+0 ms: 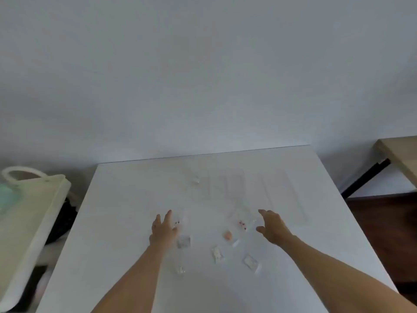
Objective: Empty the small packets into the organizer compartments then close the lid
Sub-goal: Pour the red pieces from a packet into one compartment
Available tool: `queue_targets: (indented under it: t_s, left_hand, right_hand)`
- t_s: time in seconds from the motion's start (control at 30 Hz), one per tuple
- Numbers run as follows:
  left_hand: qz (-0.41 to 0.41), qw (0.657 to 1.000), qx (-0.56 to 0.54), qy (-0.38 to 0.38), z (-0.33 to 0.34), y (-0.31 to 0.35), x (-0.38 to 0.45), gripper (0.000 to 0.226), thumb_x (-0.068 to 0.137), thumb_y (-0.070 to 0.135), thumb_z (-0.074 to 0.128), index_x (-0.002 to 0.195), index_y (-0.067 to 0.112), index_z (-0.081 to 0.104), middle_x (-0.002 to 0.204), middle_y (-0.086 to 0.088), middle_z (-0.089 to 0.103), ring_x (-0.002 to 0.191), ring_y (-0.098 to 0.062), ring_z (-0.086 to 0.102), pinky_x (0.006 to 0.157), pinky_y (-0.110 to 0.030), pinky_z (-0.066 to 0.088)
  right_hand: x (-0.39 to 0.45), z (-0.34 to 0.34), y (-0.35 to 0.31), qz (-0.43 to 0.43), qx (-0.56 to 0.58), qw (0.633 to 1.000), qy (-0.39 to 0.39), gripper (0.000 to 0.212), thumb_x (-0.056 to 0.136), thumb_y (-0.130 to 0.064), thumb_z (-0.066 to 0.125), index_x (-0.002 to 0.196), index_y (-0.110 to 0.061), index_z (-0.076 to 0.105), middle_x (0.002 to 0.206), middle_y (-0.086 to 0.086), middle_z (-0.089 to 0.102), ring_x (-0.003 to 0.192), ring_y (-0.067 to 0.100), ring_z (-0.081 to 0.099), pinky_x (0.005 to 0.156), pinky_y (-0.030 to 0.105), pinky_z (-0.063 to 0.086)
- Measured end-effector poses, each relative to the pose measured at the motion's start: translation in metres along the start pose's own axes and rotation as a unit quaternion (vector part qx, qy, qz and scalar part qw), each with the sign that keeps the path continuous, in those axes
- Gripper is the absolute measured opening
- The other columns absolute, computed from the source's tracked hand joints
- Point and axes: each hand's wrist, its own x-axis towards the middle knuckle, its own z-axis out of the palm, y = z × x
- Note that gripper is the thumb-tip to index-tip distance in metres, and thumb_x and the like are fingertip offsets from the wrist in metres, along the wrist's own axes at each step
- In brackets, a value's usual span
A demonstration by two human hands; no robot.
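Several small clear packets lie scattered on the white table (126, 199): one with red beads (242, 224), one with a pink item (228, 236), a greyish one (184, 242), two whitish ones (217, 254) (250, 261) and one nearest me (180, 269). A clear organizer (225, 185) lies farther back, faint against the table; its lid state is unclear. My left hand (163, 229) hovers palm down, fingers spread, beside a packet with red beads (178, 222). My right hand (272, 227) is open just right of the red-bead packet. Neither hand holds anything.
A white wall rises behind the table's far edge. A cream bag with a handle (31, 199) sits to the left, below table level. A wooden desk corner (397, 154) with a black leg stands at the right, above dark flooring.
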Motion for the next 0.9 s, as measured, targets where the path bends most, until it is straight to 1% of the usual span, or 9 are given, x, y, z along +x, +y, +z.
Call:
queue_targets:
  t_s: [0.1, 0.2, 0.37, 0.43, 0.53, 0.63, 0.73, 0.83, 0.9]
  left_hand:
    - [-0.022, 1.000, -0.013, 0.005, 0.008, 0.008, 0.007, 0.064, 0.095, 0.026, 0.048, 0.151, 0.031, 0.017, 0.162, -0.013, 0.008, 0.148, -0.035, 0.017, 0.114, -0.048, 0.033]
    - [-0.036, 0.999, -0.021, 0.011, 0.020, 0.021, 0.010, 0.065, 0.095, 0.025, 0.050, 0.151, 0.028, 0.018, 0.159, -0.014, 0.013, 0.143, -0.037, 0.024, 0.112, -0.047, 0.035]
    - [-0.058, 0.996, -0.014, 0.064, 0.029, 0.039, 0.016, 0.060, 0.095, 0.019, 0.051, 0.148, 0.026, 0.024, 0.145, -0.015, 0.027, 0.131, -0.035, 0.035, 0.100, -0.045, 0.046]
    - [-0.062, 0.996, -0.027, 0.064, 0.028, 0.042, 0.021, 0.062, 0.094, 0.016, 0.053, 0.148, 0.025, 0.026, 0.142, -0.016, 0.028, 0.126, -0.037, 0.040, 0.100, -0.045, 0.047]
    - [-0.078, 0.994, -0.060, 0.050, 0.025, 0.042, 0.030, 0.070, 0.088, 0.013, 0.061, 0.148, 0.023, 0.026, 0.138, -0.017, 0.030, 0.117, -0.040, 0.051, 0.098, -0.043, 0.049]
    - [-0.085, 0.990, -0.099, 0.053, 0.019, 0.042, 0.038, 0.073, 0.081, 0.011, 0.064, 0.144, 0.021, 0.029, 0.130, -0.017, 0.042, 0.105, -0.038, 0.060, 0.088, -0.039, 0.050]
    - [-0.055, 0.989, -0.125, 0.050, 0.015, 0.043, 0.042, 0.056, 0.080, 0.009, 0.062, 0.131, 0.015, 0.040, 0.119, -0.012, 0.063, 0.104, -0.034, 0.063, 0.086, -0.036, 0.052]
    - [-0.044, 0.990, -0.135, 0.015, 0.012, 0.047, 0.043, 0.043, 0.083, 0.009, 0.065, 0.123, 0.012, 0.051, 0.121, -0.010, 0.064, 0.111, -0.030, 0.061, 0.081, -0.027, 0.044]
    - [-0.021, 0.990, -0.138, 0.007, 0.009, 0.050, 0.039, 0.025, 0.088, 0.012, 0.060, 0.112, 0.011, 0.060, 0.117, -0.010, 0.066, 0.110, -0.029, 0.062, 0.083, -0.028, 0.045]
  right_hand:
    - [0.011, 0.007, 0.001, 0.018, 0.025, 0.999, 0.023, 0.056, 0.089, -0.023, 0.065, 0.137, -0.007, 0.042, 0.133, 0.015, 0.051, 0.123, 0.031, 0.050, 0.101, 0.038, 0.045]
    - [0.018, 0.012, -0.006, 0.035, 0.018, 0.999, 0.032, 0.051, 0.088, -0.031, 0.065, 0.128, -0.006, 0.047, 0.126, 0.016, 0.050, 0.115, 0.033, 0.053, 0.094, 0.040, 0.049]
    - [0.027, 0.020, -0.012, 0.053, -0.028, 0.996, 0.064, 0.064, 0.079, -0.049, 0.070, 0.123, -0.010, 0.044, 0.118, 0.010, 0.053, 0.108, 0.028, 0.054, 0.091, 0.037, 0.048]
    - [0.030, 0.022, -0.013, 0.063, -0.018, 0.995, 0.071, 0.064, 0.077, -0.049, 0.072, 0.121, -0.011, 0.044, 0.116, 0.009, 0.055, 0.106, 0.027, 0.055, 0.091, 0.037, 0.048]
    - [0.035, 0.021, -0.015, 0.082, 0.012, 0.995, 0.061, 0.062, 0.074, -0.042, 0.077, 0.116, -0.012, 0.044, 0.113, 0.009, 0.060, 0.105, 0.028, 0.057, 0.090, 0.038, 0.048]
    - [0.040, 0.019, -0.020, 0.098, 0.031, 0.994, 0.045, 0.057, 0.073, -0.036, 0.080, 0.113, -0.012, 0.048, 0.113, 0.010, 0.061, 0.105, 0.029, 0.058, 0.091, 0.040, 0.049]
    - [0.044, 0.020, -0.023, 0.112, 0.032, 0.993, 0.033, 0.046, 0.072, -0.033, 0.081, 0.107, -0.015, 0.058, 0.115, 0.009, 0.058, 0.108, 0.028, 0.055, 0.093, 0.039, 0.048]
    - [0.046, 0.020, -0.023, 0.114, 0.062, 0.991, 0.032, 0.025, 0.075, -0.025, 0.080, 0.094, -0.016, 0.066, 0.112, 0.008, 0.060, 0.105, 0.027, 0.056, 0.092, 0.039, 0.049]
    - [0.047, 0.020, -0.019, 0.098, 0.099, 0.989, 0.041, 0.010, 0.079, -0.016, 0.075, 0.084, -0.013, 0.067, 0.106, 0.009, 0.066, 0.098, 0.027, 0.061, 0.087, 0.038, 0.052]
